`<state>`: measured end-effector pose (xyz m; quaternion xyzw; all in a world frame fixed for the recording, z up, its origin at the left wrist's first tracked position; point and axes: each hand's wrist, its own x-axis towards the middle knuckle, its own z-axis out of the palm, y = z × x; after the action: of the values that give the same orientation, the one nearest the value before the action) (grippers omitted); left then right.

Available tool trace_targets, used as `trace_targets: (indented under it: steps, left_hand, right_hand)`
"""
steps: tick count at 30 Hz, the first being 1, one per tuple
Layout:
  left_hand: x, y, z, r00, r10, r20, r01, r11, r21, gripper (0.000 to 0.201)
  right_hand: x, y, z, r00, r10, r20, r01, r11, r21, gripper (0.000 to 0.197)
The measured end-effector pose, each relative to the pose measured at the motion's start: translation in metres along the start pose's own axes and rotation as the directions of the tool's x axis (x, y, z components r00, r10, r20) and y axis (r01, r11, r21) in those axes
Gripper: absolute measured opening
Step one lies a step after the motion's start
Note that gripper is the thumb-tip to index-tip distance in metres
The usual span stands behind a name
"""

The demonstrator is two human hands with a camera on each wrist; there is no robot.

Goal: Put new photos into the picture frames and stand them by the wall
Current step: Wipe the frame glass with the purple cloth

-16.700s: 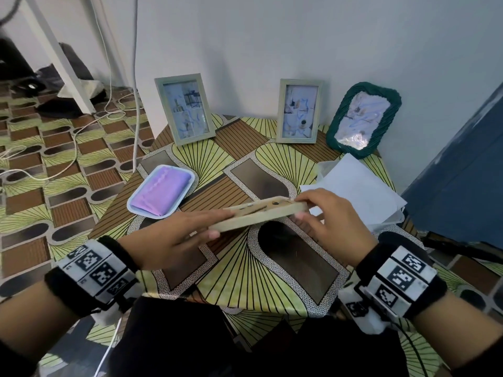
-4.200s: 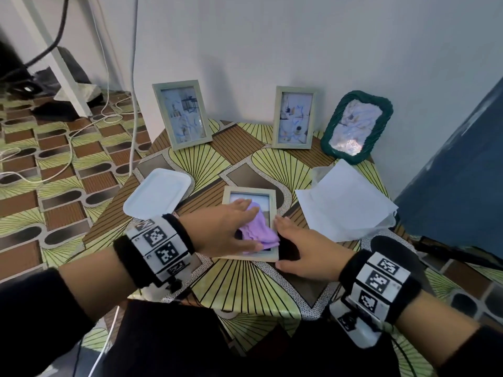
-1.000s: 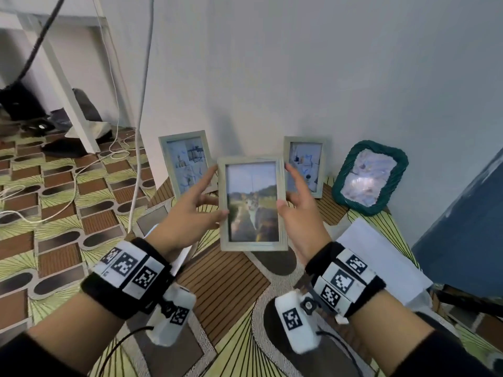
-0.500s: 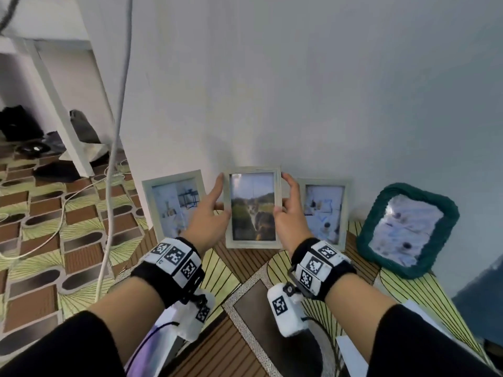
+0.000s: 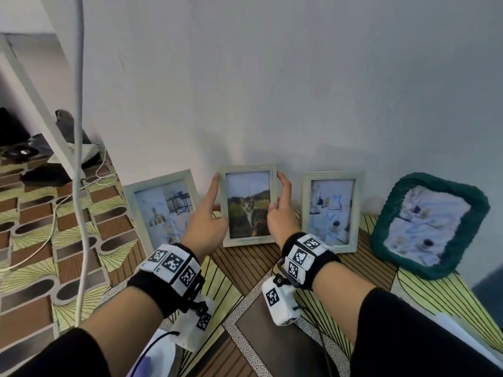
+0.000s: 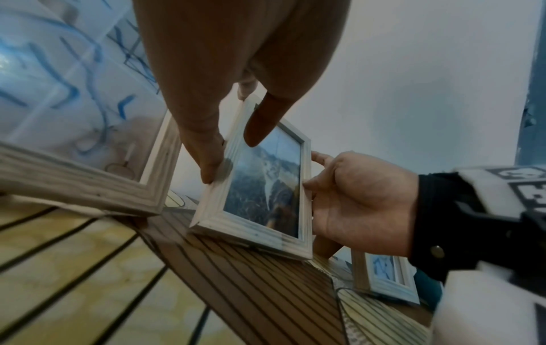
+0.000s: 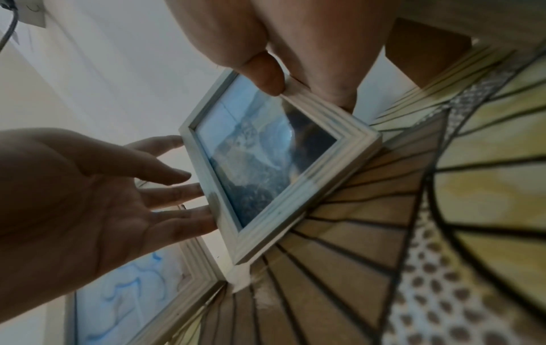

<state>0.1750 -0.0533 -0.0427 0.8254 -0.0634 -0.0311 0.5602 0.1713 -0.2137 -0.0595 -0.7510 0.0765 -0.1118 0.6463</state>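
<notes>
Fingers [image 5: 215, 187] of our left hand [image 5: 208, 224] lie almost straight along the left edge of the pale wooden picture frame with a cat photo [image 5: 249, 205], with the thumb on its front rim, so this hand is mostly open and only steadies the frame. Our right hand [image 5: 279, 216] takes the right edge, the thumb bent onto the front rim and the other fingers reaching behind it, a light pinch. We see the frame upright, its lower edge on the yellow and brown patterned counter [image 5: 245, 268], close to the white wall [image 5: 272, 91]; whether its top touches the wall we cannot tell. It stands between a larger pale wooden frame with a blue drawing [image 5: 160, 210] on the left and a similar pale frame [image 5: 330, 210] on the right. Further right a dark green woven frame [image 5: 430, 227] leans tilted against the wall. A white cable [image 5: 79, 159] hangs down at the left side.
</notes>
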Motion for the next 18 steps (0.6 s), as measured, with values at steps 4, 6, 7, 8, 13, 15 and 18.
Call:
trace_targets:
  steps: [4,6,7,8,13,15,18]
  left_hand:
    - [-0.004,-0.003,0.001,1.000,-0.024,0.003,0.024,1.000,0.006,0.095]
    - [-0.006,-0.004,0.000,1.000,-0.018,0.009,0.018,1.000,0.011,0.096]
    - [-0.007,-0.004,-0.001,1.000,-0.018,0.012,0.017,1.000,0.012,0.096]
    - [-0.007,-0.004,-0.001,1.000,-0.022,0.015,0.022,1.000,0.013,0.096]
    - [-0.009,-0.005,0.000,0.997,-0.068,0.049,0.066,0.997,0.045,0.081]
    - [-0.011,-0.003,-0.001,0.995,-0.076,0.070,0.074,0.997,0.032,0.077]
    - [-0.019,0.003,-0.006,0.991,-0.087,0.099,0.087,0.996,0.001,0.071]
  right_hand:
    - [0.000,0.002,0.000,1.000,-0.014,0.014,0.014,1.000,-0.006,0.089]
    - [-0.002,0.001,-0.001,0.999,-0.011,0.039,0.012,1.000,-0.014,0.088]
    - [-0.003,0.001,-0.001,0.999,-0.008,0.049,0.009,1.000,-0.022,0.087]
    - [-0.004,0.001,-0.002,0.999,0.000,0.049,0.001,0.999,-0.033,0.085]
    - [-0.013,-0.003,-0.004,0.999,0.010,0.046,-0.006,0.996,-0.084,0.065]
    - [-0.017,-0.008,-0.006,0.999,0.014,0.051,-0.007,0.993,-0.120,0.063]
    - [-0.023,-0.019,-0.013,0.997,0.044,0.064,-0.036,0.991,-0.127,0.062]
